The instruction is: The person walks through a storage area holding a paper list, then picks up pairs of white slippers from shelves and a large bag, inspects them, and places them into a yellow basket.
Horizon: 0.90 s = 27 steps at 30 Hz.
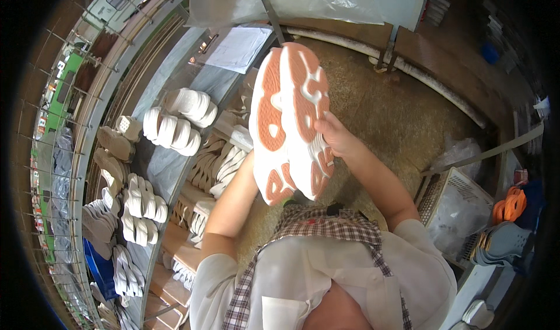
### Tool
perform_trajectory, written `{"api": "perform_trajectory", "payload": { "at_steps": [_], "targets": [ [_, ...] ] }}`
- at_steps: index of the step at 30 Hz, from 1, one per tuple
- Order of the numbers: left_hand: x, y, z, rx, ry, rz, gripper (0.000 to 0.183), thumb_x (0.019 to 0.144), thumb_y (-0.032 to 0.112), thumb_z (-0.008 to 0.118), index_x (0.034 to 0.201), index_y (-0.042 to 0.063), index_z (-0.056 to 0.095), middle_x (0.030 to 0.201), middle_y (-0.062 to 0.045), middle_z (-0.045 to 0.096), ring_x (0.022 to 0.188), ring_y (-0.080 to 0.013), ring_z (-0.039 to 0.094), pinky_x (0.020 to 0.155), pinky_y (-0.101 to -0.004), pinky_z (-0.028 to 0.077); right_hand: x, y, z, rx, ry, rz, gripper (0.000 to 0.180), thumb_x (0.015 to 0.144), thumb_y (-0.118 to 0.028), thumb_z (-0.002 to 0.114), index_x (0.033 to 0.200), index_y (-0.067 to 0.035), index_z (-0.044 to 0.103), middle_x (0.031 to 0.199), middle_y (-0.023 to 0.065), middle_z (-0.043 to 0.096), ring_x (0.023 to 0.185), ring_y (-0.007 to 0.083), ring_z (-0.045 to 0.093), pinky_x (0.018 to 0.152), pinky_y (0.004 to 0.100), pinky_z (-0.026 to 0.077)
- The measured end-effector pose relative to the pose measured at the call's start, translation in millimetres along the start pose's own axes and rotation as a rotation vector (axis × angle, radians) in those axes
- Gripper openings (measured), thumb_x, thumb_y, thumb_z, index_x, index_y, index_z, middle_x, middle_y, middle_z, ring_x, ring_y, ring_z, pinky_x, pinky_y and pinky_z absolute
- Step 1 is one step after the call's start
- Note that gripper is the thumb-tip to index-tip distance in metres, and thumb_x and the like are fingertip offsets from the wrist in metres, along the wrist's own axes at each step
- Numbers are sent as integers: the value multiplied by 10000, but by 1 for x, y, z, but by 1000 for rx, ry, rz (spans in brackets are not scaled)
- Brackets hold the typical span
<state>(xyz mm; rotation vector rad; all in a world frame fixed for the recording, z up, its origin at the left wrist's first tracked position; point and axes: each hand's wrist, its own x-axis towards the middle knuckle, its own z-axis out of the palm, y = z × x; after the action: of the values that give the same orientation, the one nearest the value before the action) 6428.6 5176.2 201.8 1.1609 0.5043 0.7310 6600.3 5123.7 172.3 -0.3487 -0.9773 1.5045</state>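
A pair of white shoe soles with salmon-coloured tread pads is held up before me, treads facing the camera. The left sole (270,111) and the right sole (306,94) stand side by side, touching, toes up. My right hand (334,133) grips the outer edge of the right sole, its thumb over the tread. From the left, my left forearm (234,194) runs up behind the left sole. That sole hides my left hand, so its grip cannot be seen.
On the left, a metal table (168,177) bears stacked white soles (173,131) and a paper sheet (238,45). More pale soles (218,164) lie beneath. A wire mesh fence borders it. A plastic crate (459,212), grey soles (501,242) and orange pieces (509,205) are right.
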Motion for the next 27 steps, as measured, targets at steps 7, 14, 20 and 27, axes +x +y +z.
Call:
{"api": "perform_trajectory", "payload": {
  "at_steps": [7, 14, 20, 27],
  "targets": [
    [37, 19, 49, -31, 330, 475, 550, 980, 264, 359, 1429, 46, 127, 1281, -84, 401, 1052, -120, 469, 799, -217, 445, 9, 0, 17, -1249, 517, -247, 435, 894, -233, 469, 1285, -49, 430, 1353, 155, 359, 1318, 264, 209, 1072, 406, 178],
    [-6, -12, 15, -265, 299, 33, 567, 897, 279, 562, 1346, 87, 274, 1186, -43, 467, 1019, -157, 520, 818, -288, 475, -12, -12, 25, -714, 427, -224, 249, 906, -113, 463, 1121, -30, 557, 1245, 100, 498, 1158, 206, 456, 990, 317, 335],
    [-9, -14, 3, -252, 339, 137, 690, 896, 264, 562, 1396, 123, 108, 1285, -116, 391, 1113, -211, 469, 916, -353, 434, -35, -29, 45, -714, 202, -110, 365, 902, -165, 483, 1231, -6, 475, 1294, 107, 460, 1196, 198, 426, 998, 320, 330],
    [-16, 18, 13, 17, 440, 35, 719, 905, 175, 523, 1415, 25, 40, 1316, -249, 348, 1167, -294, 448, 928, -383, 435, -21, -34, 56, -362, 237, 269, 598, 759, -184, 560, 1262, 75, 367, 1184, 210, 494, 1076, 260, 528, 910, 367, 439]
  ]
}}
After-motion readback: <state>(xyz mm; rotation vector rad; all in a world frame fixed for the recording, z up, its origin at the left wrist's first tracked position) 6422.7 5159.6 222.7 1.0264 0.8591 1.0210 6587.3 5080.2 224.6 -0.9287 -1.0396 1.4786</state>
